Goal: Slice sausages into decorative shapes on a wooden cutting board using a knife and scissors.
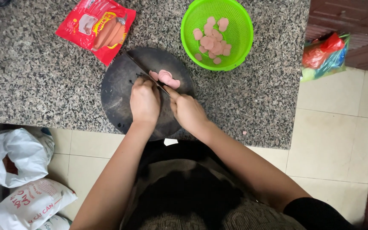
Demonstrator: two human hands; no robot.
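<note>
Both hands work over a round dark cutting board: the right hand grips a knife, the left hand curls closed beside pink sausage slices near a green basket on the granite surface.

Granite counter bears cutting board, green basket, red packet.

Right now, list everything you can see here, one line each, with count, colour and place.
cutting board: one, dark round, counter's front edge
knife: one, dark blade, across the board
sausage slices: several, pink, on the board
basket: one, green, behind the board, holding pink slices
sausage packet: one, red, counter's left
counter: one, speckled grey
bags: several, white, floor left
bag: one, red and green, floor right
left hand: on board
right hand: gripping knife
</note>
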